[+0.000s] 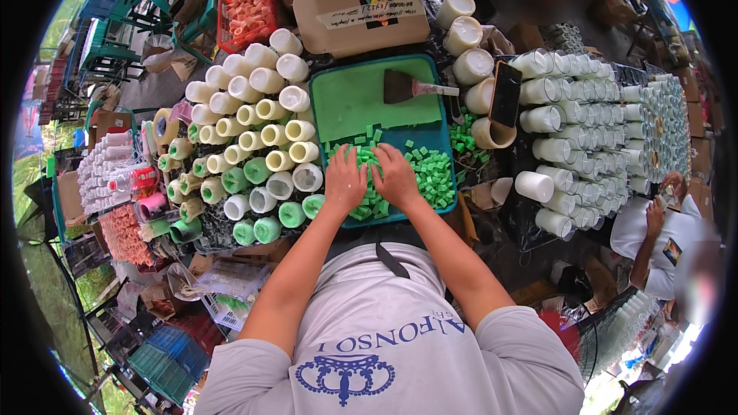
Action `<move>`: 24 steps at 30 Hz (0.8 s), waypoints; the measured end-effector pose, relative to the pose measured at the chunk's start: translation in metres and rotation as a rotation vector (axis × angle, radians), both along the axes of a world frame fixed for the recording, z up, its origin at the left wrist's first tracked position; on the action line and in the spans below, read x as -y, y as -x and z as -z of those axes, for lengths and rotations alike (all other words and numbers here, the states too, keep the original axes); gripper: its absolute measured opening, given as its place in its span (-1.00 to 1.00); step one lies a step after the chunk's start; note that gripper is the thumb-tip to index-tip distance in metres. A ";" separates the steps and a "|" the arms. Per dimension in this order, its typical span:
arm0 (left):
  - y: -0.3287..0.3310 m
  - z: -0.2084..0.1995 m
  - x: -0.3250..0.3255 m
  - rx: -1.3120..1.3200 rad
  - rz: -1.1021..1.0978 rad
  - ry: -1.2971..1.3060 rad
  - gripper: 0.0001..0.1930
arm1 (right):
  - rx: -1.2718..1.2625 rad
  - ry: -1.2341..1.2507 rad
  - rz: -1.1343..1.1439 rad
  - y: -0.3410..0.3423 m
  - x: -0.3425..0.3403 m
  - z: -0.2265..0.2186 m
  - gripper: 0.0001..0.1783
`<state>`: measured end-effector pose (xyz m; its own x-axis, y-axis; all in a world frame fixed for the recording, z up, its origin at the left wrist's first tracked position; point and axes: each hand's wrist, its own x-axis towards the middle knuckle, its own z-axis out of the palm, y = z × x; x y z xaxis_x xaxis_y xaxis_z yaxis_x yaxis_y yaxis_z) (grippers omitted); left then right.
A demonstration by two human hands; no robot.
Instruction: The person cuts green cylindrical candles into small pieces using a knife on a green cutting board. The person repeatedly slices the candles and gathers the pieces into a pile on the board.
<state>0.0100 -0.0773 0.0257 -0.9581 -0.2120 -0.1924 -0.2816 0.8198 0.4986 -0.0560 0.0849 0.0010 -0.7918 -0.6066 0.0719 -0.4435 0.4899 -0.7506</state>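
My left hand (pixel 346 181) and my right hand (pixel 395 177) rest side by side on a heap of small green wax-like blocks (pixel 433 178). The fingers of both hands are stretched forward among the blocks, and neither hand grips a tool. The blocks lie in the near half of a teal tray (pixel 455 198). Beyond my fingers, a flat green slab (pixel 350 96) fills the tray's far half. A wide scraper (pixel 401 87) lies on the slab, its handle reaching over the tray's right edge.
Left of the tray stand rows of white, cream and green candle-like cylinders (pixel 265 110). Many glasses with white filling (pixel 542 119) stand at the right. A cardboard box (pixel 315 11) and a red basket (pixel 270 27) are behind. A phone (pixel 505 94) leans beside cream cylinders. Another person (pixel 661 234) sits far right.
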 end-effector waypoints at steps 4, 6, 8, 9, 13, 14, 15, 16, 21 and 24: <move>0.018 -0.015 0.006 -0.023 0.017 0.157 -0.45 | -0.189 -0.102 0.054 0.012 0.023 0.001 -0.38; 0.019 0.008 0.015 -0.139 0.108 0.249 -0.44 | -0.323 -0.215 0.019 0.005 0.033 0.023 -0.37; 0.012 0.021 0.014 -0.144 0.180 0.145 -0.46 | -0.231 -0.158 0.029 -0.006 0.033 0.032 -0.37; 0.008 0.023 0.014 -0.144 0.213 0.093 -0.47 | -0.199 -0.137 0.023 -0.012 0.031 0.034 -0.38; -0.006 0.001 0.008 -0.086 0.136 -0.059 -0.52 | -0.145 -0.082 -0.082 -0.025 0.013 0.025 -0.37; -0.008 -0.003 0.009 -0.088 0.099 -0.044 -0.52 | -0.124 -0.071 -0.106 -0.021 0.010 0.019 -0.37; -0.010 -0.004 0.009 -0.088 0.066 -0.032 -0.52 | -0.100 -0.063 -0.125 -0.018 0.005 0.014 -0.37; -0.012 -0.005 0.008 -0.088 0.033 -0.021 -0.52 | -0.076 -0.055 -0.144 -0.014 0.004 0.009 -0.36; -0.001 0.016 0.009 -0.155 -0.126 0.131 -0.47 | -0.162 -0.196 -0.105 0.004 0.034 0.014 -0.27; 0.004 0.033 0.009 -0.093 -0.188 0.076 -0.45 | -0.264 -0.256 -0.243 -0.006 0.034 0.022 -0.23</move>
